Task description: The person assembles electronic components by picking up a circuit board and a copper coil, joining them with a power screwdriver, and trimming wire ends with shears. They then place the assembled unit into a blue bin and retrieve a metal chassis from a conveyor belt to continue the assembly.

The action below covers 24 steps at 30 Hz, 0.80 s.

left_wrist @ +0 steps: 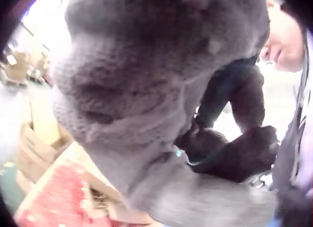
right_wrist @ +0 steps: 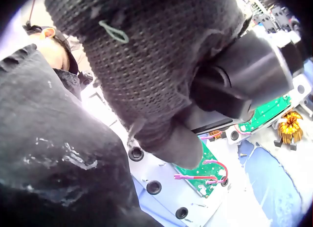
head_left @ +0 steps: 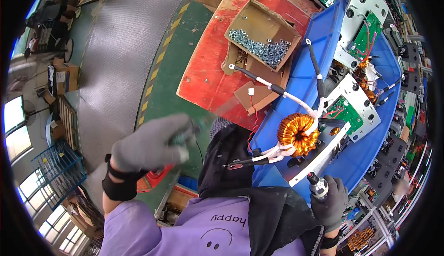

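My gloved left hand point(head_left: 152, 143) is in the air left of the red table, blurred by motion. Its fingers curl round a blurred dark green tool point(head_left: 181, 137), whose kind I cannot tell. My gloved right hand point(head_left: 331, 204) grips a silver power screwdriver point(head_left: 319, 186) with a black and red nose. In the right wrist view its grey barrel point(right_wrist: 259, 65) and a black lever show beside the fingers. Just beyond the screwdriver, a copper-wound toroid coil point(head_left: 291, 129) with white leads and black-sleeved ring terminals lies on a metal plate point(head_left: 319, 156) over the blue bin.
The blue bin point(head_left: 268, 140) also holds metal plates with green circuit boards point(head_left: 349, 117). On the red tabletop point(head_left: 208, 71) stands a cardboard box point(head_left: 249, 13) of small nuts. Beneath the left arm is a red container point(head_left: 155, 178). Shelving crowds the right side.
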Each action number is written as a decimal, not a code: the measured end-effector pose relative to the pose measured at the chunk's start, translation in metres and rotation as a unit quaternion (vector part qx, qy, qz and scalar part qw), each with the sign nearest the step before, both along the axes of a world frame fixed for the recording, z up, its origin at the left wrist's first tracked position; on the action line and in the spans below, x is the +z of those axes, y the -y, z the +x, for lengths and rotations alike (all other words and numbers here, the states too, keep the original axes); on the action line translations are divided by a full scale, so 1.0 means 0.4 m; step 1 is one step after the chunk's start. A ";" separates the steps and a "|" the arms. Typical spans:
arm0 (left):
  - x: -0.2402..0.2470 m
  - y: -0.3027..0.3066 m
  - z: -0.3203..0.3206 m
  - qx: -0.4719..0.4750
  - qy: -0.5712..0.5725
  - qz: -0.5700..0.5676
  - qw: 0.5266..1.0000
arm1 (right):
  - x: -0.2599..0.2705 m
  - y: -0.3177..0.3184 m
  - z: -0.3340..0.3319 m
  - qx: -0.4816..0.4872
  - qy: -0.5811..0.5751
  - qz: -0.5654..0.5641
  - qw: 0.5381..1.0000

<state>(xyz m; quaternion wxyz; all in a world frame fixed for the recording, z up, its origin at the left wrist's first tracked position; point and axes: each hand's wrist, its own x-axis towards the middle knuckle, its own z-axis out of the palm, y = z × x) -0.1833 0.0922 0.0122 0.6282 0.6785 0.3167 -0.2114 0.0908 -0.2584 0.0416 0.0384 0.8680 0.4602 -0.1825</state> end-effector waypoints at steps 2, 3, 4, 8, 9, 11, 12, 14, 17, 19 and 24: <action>-0.101 0.001 -0.005 0.061 -0.033 0.104 0.992 | -0.003 0.001 -0.001 -0.013 0.007 -0.005 1.000; -0.162 0.012 -0.006 0.050 -0.045 0.178 0.982 | -0.005 0.001 0.000 -0.012 0.008 0.000 1.000; -0.216 0.024 -0.001 0.039 -0.058 0.250 0.966 | -0.007 0.004 0.000 -0.011 0.011 0.000 1.000; -0.310 0.044 0.094 0.119 -0.088 0.335 0.930 | 0.000 -0.004 -0.001 0.003 0.026 0.005 1.000; -0.314 0.034 0.121 0.134 -0.052 0.373 0.916 | 0.003 -0.008 -0.001 0.018 0.029 0.004 0.999; -0.324 0.007 0.176 0.151 -0.015 0.411 0.899 | 0.001 -0.007 -0.003 0.022 0.036 0.012 0.999; -0.330 -0.012 0.204 0.104 0.004 0.465 0.879 | 0.003 -0.008 -0.003 0.018 0.034 0.004 0.999; -0.335 -0.044 0.259 0.059 0.024 0.515 0.855 | 0.005 -0.008 -0.003 0.014 0.034 -0.005 0.999; -0.314 -0.084 0.328 -0.045 -0.018 0.548 0.835 | 0.001 -0.007 -0.003 0.019 0.036 0.014 0.999; -0.309 -0.099 0.355 -0.095 -0.032 0.570 0.816 | 0.001 -0.007 -0.004 0.017 0.029 0.015 0.999; -0.316 -0.107 0.372 -0.150 -0.018 0.599 0.786 | -0.002 -0.007 -0.006 0.015 0.032 0.016 0.999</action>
